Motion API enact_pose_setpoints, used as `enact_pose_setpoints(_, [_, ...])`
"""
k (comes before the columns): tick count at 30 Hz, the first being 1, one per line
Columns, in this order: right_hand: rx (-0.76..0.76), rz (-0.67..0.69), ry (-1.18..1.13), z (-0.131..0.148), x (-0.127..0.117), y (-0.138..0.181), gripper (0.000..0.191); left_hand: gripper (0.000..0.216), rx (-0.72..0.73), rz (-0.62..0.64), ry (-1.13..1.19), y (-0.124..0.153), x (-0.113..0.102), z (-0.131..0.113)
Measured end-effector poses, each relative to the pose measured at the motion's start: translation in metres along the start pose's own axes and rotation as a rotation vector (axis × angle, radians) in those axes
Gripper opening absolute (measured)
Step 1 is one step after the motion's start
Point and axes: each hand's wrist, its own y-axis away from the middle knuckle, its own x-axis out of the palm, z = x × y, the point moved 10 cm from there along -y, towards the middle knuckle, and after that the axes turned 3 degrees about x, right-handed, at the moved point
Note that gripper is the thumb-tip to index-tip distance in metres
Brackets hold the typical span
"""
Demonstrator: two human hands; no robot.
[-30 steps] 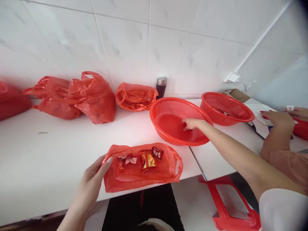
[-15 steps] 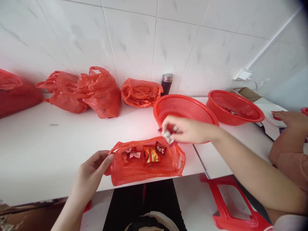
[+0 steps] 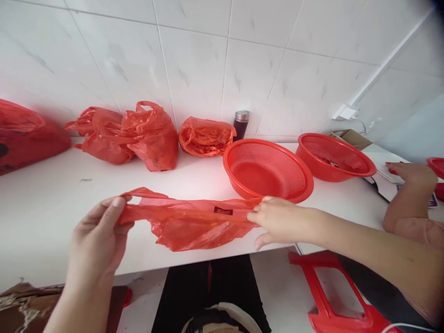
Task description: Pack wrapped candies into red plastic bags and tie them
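Note:
A red plastic bag [image 3: 197,231] is stretched sideways near the table's front edge. My left hand [image 3: 97,231] pinches its left handle between thumb and fingers. At the right end, my right hand [image 3: 279,219] has its fingers hooked on the bag's other handle, the thumb sticking out below. In the bag's opening shows one small dark-wrapped piece of candy [image 3: 223,211]; the bag's front wall hides the rest of the inside. Just behind my right hand stands a red colander [image 3: 256,178], nothing visible in it.
Filled red bags [image 3: 152,138] and an open bag of crumpled red plastic [image 3: 207,136] line the wall, beside a dark flask [image 3: 241,124]. A second colander [image 3: 333,159] holds wrapped pieces. A co-worker's hand [image 3: 412,173] is far right; a red stool [image 3: 319,296] stands below.
My right hand has let go of the wrapped pieces and moved down onto the bag's right handle. My left hand moved left, and the bag is pulled taut, its opening narrowed.

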Motion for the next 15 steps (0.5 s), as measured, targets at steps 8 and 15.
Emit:
enact_pose_setpoints(8, [-0.011,-0.604,-0.134,-0.011,-0.152,0.049,0.027,0.017,0.597,0.134,0.125,-0.011,0.052,-0.123])
enact_pose_setpoints(15, [-0.169,-0.81,-0.549,-0.037,-0.194,0.052,0.024,0.019,0.553,0.367,-0.111,-0.016,0.075,-0.145])
